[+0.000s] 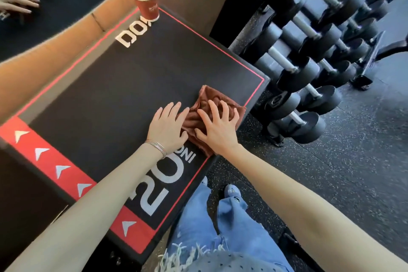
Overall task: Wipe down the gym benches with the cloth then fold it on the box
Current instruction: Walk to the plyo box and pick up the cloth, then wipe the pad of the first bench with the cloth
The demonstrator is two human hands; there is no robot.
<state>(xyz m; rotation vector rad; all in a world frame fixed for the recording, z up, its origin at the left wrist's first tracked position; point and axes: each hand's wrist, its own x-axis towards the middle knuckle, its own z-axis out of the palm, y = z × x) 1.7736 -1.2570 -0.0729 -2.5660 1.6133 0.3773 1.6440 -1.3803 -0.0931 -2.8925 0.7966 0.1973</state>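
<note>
I'm pressing the cloth [212, 95] flat w/ my L hand [167, 128] & R hand [217, 127], all fingers spread, gripping nothing. It's sitting right by the box [110, 95] edge, so 1 careless push could be sliding it off.

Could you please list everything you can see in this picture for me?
plyo box: one, black with red edging, centre
cloth: one, brown, crumpled near the box's right corner
paper cup: one, red, upright at the box's far corner
dumbbells: many, dark, racked at right
floor: one, dark speckled, right
jeans: one pair, blue, bottom
left hand: one, flat on the cloth's left edge
right hand: one, fingers spread on the cloth
</note>
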